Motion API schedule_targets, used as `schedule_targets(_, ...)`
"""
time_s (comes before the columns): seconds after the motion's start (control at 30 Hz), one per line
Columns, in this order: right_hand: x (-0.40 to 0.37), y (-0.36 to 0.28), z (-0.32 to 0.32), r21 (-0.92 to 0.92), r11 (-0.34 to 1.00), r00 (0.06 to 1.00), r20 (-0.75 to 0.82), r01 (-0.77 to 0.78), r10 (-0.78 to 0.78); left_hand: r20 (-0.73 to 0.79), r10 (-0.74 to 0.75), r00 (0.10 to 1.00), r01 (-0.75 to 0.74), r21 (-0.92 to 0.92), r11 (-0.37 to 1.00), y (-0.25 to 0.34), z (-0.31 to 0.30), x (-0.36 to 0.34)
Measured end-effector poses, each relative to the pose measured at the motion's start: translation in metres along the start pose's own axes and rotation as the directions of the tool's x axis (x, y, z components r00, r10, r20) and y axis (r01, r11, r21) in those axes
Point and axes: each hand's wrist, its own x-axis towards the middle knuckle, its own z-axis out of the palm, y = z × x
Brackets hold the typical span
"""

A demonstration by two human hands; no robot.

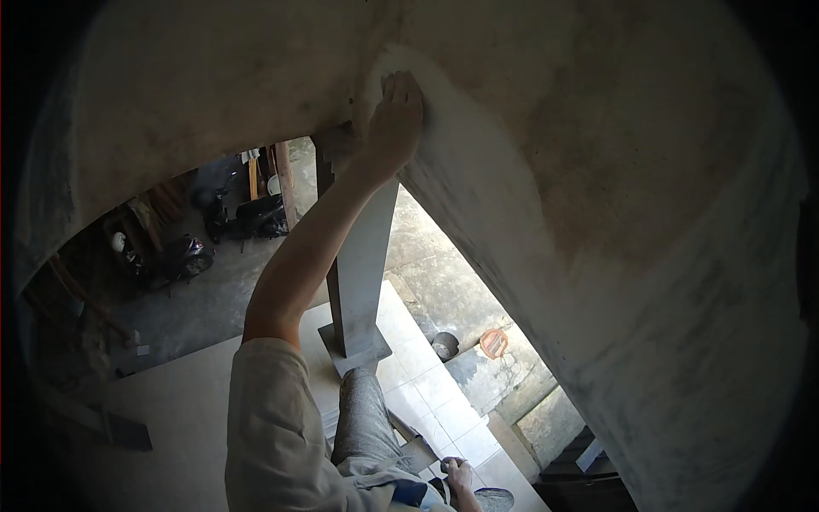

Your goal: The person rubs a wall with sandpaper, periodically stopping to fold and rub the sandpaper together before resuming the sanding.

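My left hand (397, 115) is raised high against the underside of a plastered ceiling (597, 145). Its fingers are together, bent and pressed on a pale whitish patch (444, 111) at the corner above a grey post (363, 273). Whatever is under the palm is hidden. Low in the view, my right hand (461, 472) is closed near my lap, around a small dark thing that I cannot make out. Beside it lie a flat grey piece (418, 454) and something blue (410, 492).
White floor tiles (418, 367) lie far below, around the post's base plate (341, 358). A dark bucket (444, 345) and a round orange lid-like thing (493, 343) sit on the concrete. Parked motorbikes (256, 218) stand at the left. A sloping plaster edge (512, 316) runs down to the right.
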Motion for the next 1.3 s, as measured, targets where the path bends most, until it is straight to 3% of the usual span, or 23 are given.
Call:
schedule_targets(0.1, 0.007, 0.011, 0.002, 0.033, 0.999, 1.000, -0.004, 0.014, -0.014, 0.036, -0.081, 0.996, 0.084, -0.115, 0.990, -0.024, 0.013, 0.018)
schedule_targets(0.17, 0.004, 0.020, 0.006, 0.012, 1.000, 0.999, -0.030, -0.015, 0.015, 0.035, -0.064, 0.997, 0.067, -0.085, 0.994, -0.003, -0.004, -0.003)
schedule_targets(0.3, 0.018, 0.018, 0.010, 0.077, 0.996, 0.998, 0.050, -0.048, 0.044, -0.077, 0.102, 0.992, -0.106, -0.052, 0.993, 0.001, -0.007, -0.015)
schedule_targets(0.4, 0.007, 0.028, 0.001, -0.039, 0.999, 0.999, 0.032, -0.032, 0.033, 0.097, -0.034, 0.995, 0.052, -0.190, 0.980, -0.023, -0.007, 0.005)
schedule_targets(0.5, 0.006, 0.025, 0.003, 0.021, 1.000, 1.000, -0.002, -0.022, 0.022, 0.164, -0.184, 0.969, 0.213, -0.186, 0.959, -0.016, 0.000, 0.009)
schedule_targets(0.6, -0.001, 0.011, 0.002, 0.037, 0.999, 1.000, 0.004, -0.027, 0.027, -0.086, 0.055, 0.995, -0.054, 0.018, 0.998, 0.006, -0.001, -0.020)
schedule_targets(0.63, -0.005, 0.018, 0.002, 0.062, 0.997, 0.999, 0.015, -0.044, 0.043, -0.078, 0.045, 0.996, -0.046, -0.001, 0.999, 0.003, -0.005, -0.020)
schedule_targets(0.7, -0.002, 0.018, 0.000, 0.024, 0.993, 0.992, 0.051, -0.115, 0.114, -0.039, 0.003, 0.999, -0.005, -0.043, 0.999, -0.022, 0.007, -0.007)
schedule_targets(0.73, 0.004, 0.024, 0.000, -0.085, 0.995, 0.999, -0.006, -0.052, 0.052, 0.039, -0.076, 0.996, 0.079, -0.091, 0.993, -0.028, 0.012, -0.001)
schedule_targets(0.8, 0.006, 0.037, 0.003, -0.046, 0.999, 1.000, -0.024, -0.003, 0.002, 0.186, -0.207, 0.960, 0.239, -0.167, 0.957, -0.034, 0.013, 0.015)
schedule_targets(0.9, 0.000, 0.030, 0.002, 0.045, 0.999, 0.999, 0.032, -0.014, 0.013, -0.062, 0.057, 0.996, -0.053, 0.058, 0.997, -0.009, 0.002, -0.011)
schedule_targets(0.97, 0.009, 0.042, 0.008, 0.172, 0.984, 0.997, 0.070, -0.043, 0.032, -0.026, 0.003, 1.000, -0.005, -0.064, 0.998, -0.019, -0.001, -0.001)
schedule_targets(1.0, 0.005, 0.036, 0.006, 0.132, 0.989, 0.997, 0.063, -0.062, 0.054, 0.006, -0.030, 1.000, 0.030, -0.129, 0.991, -0.022, 0.000, -0.002)
schedule_targets(1.1, 0.000, 0.051, 0.001, 0.059, 0.997, 0.999, 0.028, -0.039, 0.037, 0.324, -0.267, 0.908, 0.339, -0.192, 0.921, -0.033, 0.005, 0.020)
schedule_targets(1.17, 0.015, 0.062, 0.011, 0.040, 0.999, 1.000, 0.002, 0.011, -0.011, 0.144, -0.161, 0.976, 0.180, -0.126, 0.976, -0.010, -0.008, 0.002)
schedule_targets(1.2, -0.009, 0.014, -0.003, 0.076, 0.995, 0.996, 0.066, -0.059, 0.054, 0.056, -0.092, 0.994, 0.097, -0.077, 0.992, -0.003, -0.012, -0.004)
schedule_targets(1.3, -0.003, 0.028, 0.006, 0.142, 0.987, 0.997, 0.053, -0.070, 0.063, 0.117, -0.075, 0.990, 0.106, -0.282, 0.954, -0.002, -0.026, -0.007)
